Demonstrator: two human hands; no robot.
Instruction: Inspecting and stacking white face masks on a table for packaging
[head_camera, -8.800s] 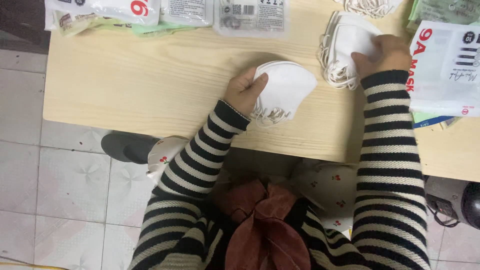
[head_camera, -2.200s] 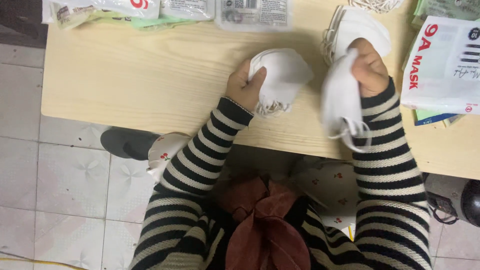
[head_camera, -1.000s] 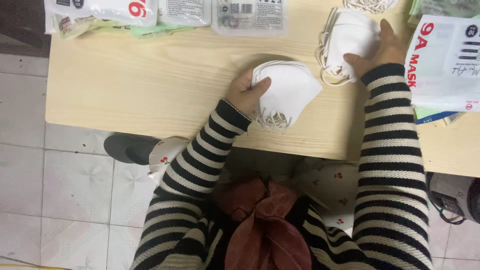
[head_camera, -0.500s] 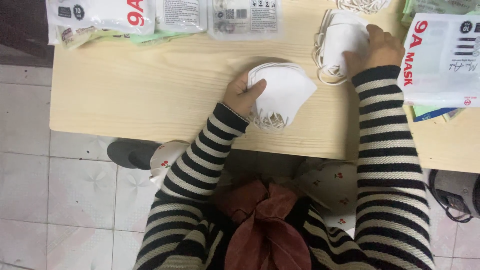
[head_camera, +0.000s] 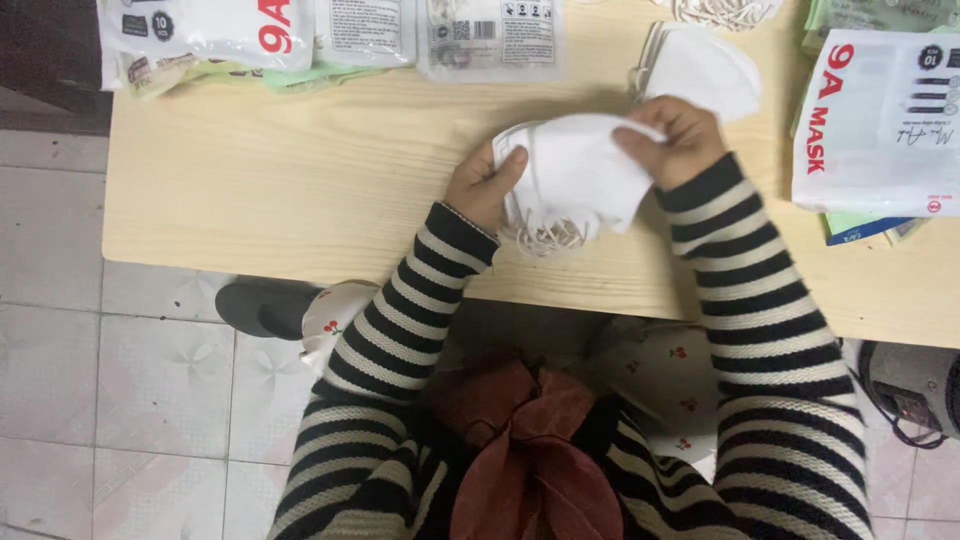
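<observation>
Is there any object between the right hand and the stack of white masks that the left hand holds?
Nothing visible. The right hand already touches the top of the stack of white masks, and the left hand grips its other side, above the wooden table.

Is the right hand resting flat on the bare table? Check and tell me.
No. The right hand grips the stack of white masks together with the left hand.
</observation>
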